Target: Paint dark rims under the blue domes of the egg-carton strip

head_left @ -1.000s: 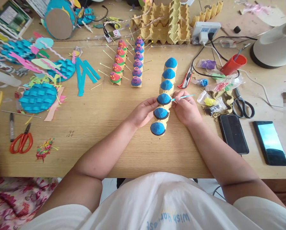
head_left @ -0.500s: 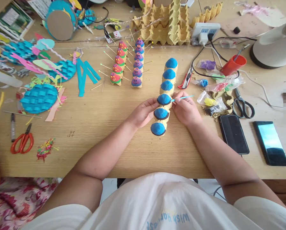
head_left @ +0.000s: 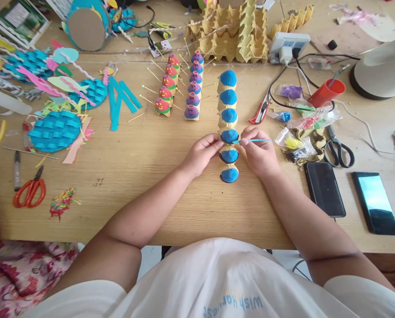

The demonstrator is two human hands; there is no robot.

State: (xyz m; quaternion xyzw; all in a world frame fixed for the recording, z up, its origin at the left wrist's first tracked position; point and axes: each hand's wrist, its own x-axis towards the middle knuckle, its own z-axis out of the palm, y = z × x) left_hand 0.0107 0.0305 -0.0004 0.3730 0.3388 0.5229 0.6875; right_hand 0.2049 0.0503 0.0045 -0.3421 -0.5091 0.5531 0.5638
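A strip of egg carton (head_left: 228, 124) runs away from me in front of my body, its several cups capped with blue clay. Dark rims edge the nearer caps. My left hand (head_left: 204, 152) pinches the strip's left side beside the third cap from the near end. In my right hand (head_left: 259, 152) is a thin light-blue stick tool (head_left: 258, 140), gripped between thumb and fingers. Its tip touches the lower edge of that same cap. Whether the right fingers also touch the carton, I cannot tell.
Beyond stand two decorated carton strips, one red-green (head_left: 168, 84) and one purple (head_left: 193, 86), with pins sticking out. At right lie a utility knife (head_left: 261, 108), black scissors (head_left: 339, 148), phones (head_left: 325, 189) and a red cup (head_left: 328, 92). Orange scissors (head_left: 31, 190) lie left.
The blue-capped strip has swung from a slant to nearly straight, its far end moving left and near end right. The stick tool now lies more level, its tip further left along the cap.
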